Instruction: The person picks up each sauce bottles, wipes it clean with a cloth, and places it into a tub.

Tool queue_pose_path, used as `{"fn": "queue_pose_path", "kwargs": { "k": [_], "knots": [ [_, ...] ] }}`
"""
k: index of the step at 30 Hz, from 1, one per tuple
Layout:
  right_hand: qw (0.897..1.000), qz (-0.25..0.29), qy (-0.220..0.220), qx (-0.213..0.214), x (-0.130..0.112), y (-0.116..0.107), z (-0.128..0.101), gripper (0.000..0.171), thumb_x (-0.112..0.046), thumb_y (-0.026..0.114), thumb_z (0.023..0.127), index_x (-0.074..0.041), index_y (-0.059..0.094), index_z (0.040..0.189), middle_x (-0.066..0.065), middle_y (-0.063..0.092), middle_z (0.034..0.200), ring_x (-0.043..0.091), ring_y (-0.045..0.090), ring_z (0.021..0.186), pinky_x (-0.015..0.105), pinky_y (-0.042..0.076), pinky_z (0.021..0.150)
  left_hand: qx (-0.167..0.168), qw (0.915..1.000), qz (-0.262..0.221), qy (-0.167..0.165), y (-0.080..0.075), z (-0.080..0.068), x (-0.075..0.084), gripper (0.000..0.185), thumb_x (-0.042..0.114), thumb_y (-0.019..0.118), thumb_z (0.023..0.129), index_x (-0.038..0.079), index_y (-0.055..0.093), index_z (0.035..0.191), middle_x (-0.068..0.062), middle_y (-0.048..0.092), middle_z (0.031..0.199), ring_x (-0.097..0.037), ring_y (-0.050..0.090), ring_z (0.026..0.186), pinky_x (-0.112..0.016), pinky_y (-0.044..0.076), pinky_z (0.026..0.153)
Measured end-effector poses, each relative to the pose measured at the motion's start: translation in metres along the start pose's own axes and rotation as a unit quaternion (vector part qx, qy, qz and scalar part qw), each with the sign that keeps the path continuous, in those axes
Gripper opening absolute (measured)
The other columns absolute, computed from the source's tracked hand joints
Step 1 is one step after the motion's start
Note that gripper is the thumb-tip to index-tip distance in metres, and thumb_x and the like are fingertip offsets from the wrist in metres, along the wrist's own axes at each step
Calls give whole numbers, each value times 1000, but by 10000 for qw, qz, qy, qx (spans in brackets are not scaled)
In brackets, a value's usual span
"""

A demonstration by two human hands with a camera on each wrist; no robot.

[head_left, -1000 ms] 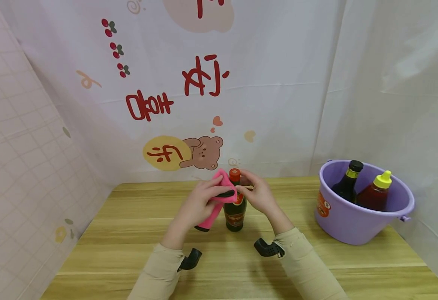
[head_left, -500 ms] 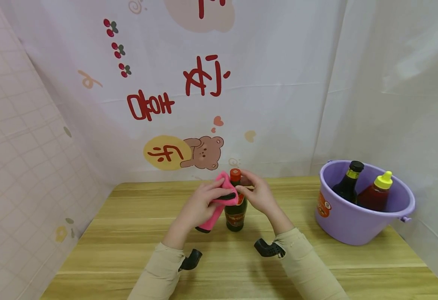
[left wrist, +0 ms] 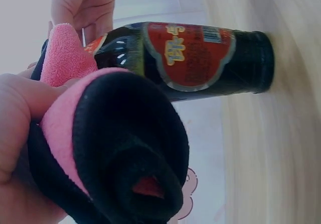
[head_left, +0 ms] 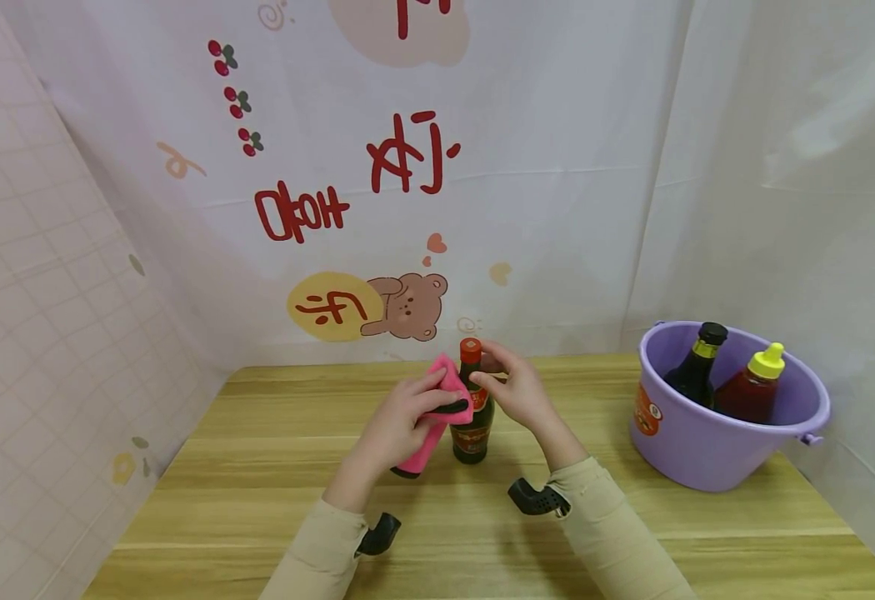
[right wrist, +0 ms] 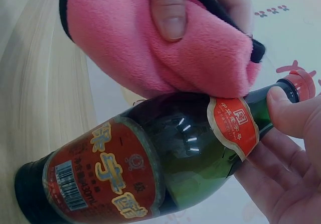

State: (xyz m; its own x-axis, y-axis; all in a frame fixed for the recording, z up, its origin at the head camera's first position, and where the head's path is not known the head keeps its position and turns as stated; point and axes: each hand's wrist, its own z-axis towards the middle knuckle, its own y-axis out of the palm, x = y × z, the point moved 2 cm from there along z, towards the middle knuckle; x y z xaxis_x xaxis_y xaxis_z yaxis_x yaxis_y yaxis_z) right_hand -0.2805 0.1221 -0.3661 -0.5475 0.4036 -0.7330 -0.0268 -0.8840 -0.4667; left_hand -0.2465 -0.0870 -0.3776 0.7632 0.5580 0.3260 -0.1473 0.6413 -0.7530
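Observation:
A dark green glass vinegar bottle [head_left: 472,439] with a red cap and red labels stands upright on the wooden table. My right hand [head_left: 522,392] holds its neck just below the cap, thumb on the near side and fingers behind, as the right wrist view shows. In my left hand [head_left: 396,421] is a folded pink cloth [right wrist: 125,43] with black edging, gripped in a bunch. The cloth lies against the bottle's shoulder beside the upper label, and its rolled end [left wrist: 128,143] hangs down toward the table.
On the right side of the table [head_left: 257,500] stands a purple bucket [head_left: 696,458]. Inside it are a dark bottle [head_left: 691,379] with a black cap and a squeeze bottle [head_left: 747,397] with a yellow top. A printed white curtain [head_left: 557,208] hangs behind.
My left hand and the cloth have moved slightly down along the bottle, uncovering more of its neck. The right hand keeps its hold, and the bottle stays in place.

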Motion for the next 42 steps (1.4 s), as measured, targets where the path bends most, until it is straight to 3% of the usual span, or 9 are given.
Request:
{"fn": "queue_pose_path", "kwargs": {
  "k": [17,25,35,42],
  "knots": [
    [9999,-52,86,31,0,0,-1,47,-9,71,91,-7,58,136,14,70,107,33,68,99,51,54,84,-46,10000,66,-27,10,-22,-8,38,-3,75,83,18,75,114,-8,55,142,-33,60,110,-48,50,91],
    [10000,-51,73,45,0,0,-1,47,-9,71,91,-7,58,136,15,70,108,34,67,100,52,54,84,-231,9995,-60,-198,13,-31,-11,41,-5,75,82,18,74,116,-10,54,143,-36,55,119,-48,49,93],
    [9999,-5,144,35,0,0,-1,46,-8,70,92,-7,58,136,15,70,108,34,67,101,51,54,85,-525,9985,-4,-168,20,-38,-13,43,-7,74,79,16,74,115,-12,57,140,-35,60,111,-49,50,92],
    [9999,-37,95,43,0,0,-1,46,-9,71,91,-8,58,136,14,70,107,33,67,99,51,54,84,-1075,9938,205,-208,32,-41,-19,41,-1,76,82,21,73,117,-12,56,139,-33,60,113,-46,49,94]
  ]
}}
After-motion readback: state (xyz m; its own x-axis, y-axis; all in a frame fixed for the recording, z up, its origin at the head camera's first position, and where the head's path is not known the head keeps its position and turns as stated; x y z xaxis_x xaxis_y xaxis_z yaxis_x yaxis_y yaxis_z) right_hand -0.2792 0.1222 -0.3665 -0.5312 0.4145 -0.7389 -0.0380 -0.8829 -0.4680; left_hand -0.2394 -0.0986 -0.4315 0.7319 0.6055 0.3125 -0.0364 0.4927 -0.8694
